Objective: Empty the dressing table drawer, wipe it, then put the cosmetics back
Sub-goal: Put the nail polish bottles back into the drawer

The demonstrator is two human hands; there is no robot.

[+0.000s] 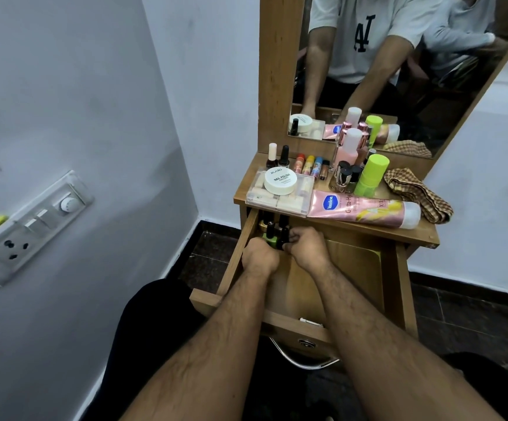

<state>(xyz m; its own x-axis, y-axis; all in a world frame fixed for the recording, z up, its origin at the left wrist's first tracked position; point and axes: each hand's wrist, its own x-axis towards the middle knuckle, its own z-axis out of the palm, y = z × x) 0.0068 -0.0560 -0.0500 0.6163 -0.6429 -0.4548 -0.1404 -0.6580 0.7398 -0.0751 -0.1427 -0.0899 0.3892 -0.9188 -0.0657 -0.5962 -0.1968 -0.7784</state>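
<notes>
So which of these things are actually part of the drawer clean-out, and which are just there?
Part of the job:
open drawer
nail polish bottles between the left hand and right hand
checked cloth
Vaseline tube
green bottle
clear box

Just there:
mirror
wall switchboard

Both hands, left (260, 256) and right (305, 246), close on nail polish bottles (272, 235) in the open drawer's (234, 256) back-left corner.

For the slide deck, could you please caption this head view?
Both hands, left hand and right hand, handle nail polish bottles in the open drawer; other cosmetics crowd the tabletop.
</notes>
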